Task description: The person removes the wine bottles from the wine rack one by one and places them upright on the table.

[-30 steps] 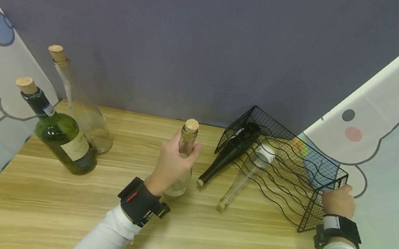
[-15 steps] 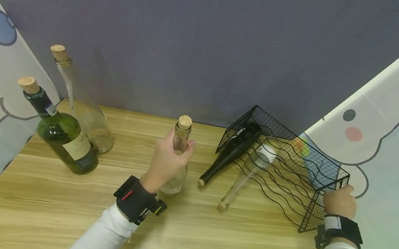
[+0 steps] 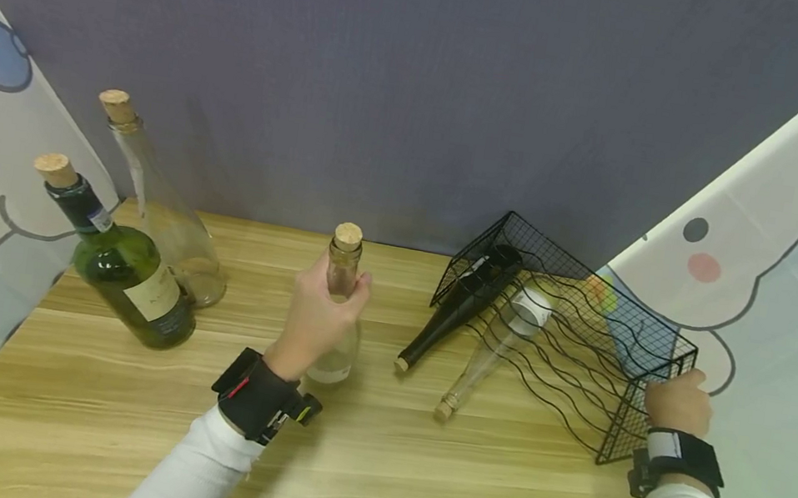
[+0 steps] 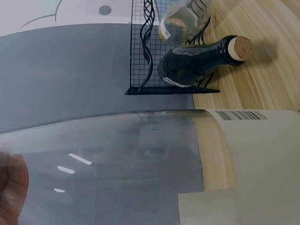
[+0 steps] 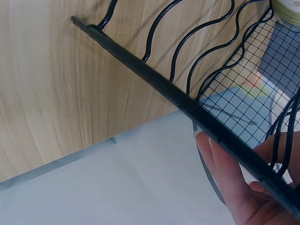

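Observation:
My left hand [image 3: 319,310] grips a corked clear glass bottle [image 3: 335,354] round its neck. The bottle is close to upright; whether its base touches the table cannot be told. In the left wrist view this bottle [image 4: 122,164] spans the foreground, with a pale barcoded label on its lower part. At the right, my right hand [image 3: 679,404] holds the end of a black wire wine rack [image 3: 629,422], its fingers around the end bar in the right wrist view. In the rack lie a dark bottle [image 3: 460,299] and a clear bottle [image 3: 485,370], corks toward me.
A green wine bottle [image 3: 131,273] and a tall clear bottle [image 3: 177,232], both corked, stand at the table's left. A grey panel [image 3: 389,96] rises behind the wooden table [image 3: 428,488]. Patterned white sheets [image 3: 796,335] flank both sides.
My left hand has carried the clear bottle a short way left, away from the rack. My right hand and the rack have stayed in place.

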